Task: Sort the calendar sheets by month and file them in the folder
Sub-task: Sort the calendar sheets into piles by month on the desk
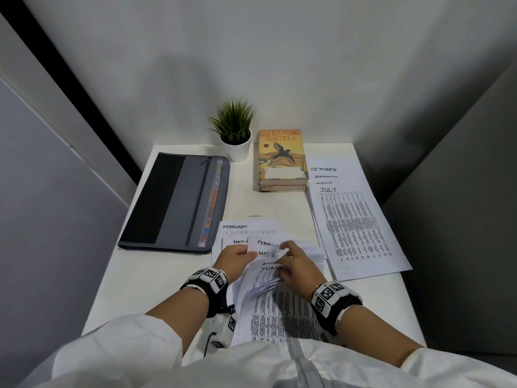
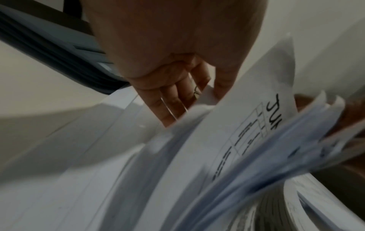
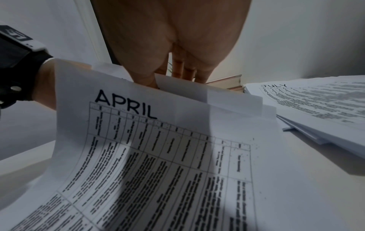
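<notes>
The calendar sheets are thin and light, so they are probably bending and sliding over each other easily; I think taking them at the top edge near the month title is safest. The left hand is pinching several sheets at their left edge, and the right hand is curling its fingers over the fanned tops. They are lying on the white desk, beside the closed grey folder, white with black tables.

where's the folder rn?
In the head view the grey folder lies closed on the left half of the white desk, left of the potted plant and beyond the left hand.
</notes>
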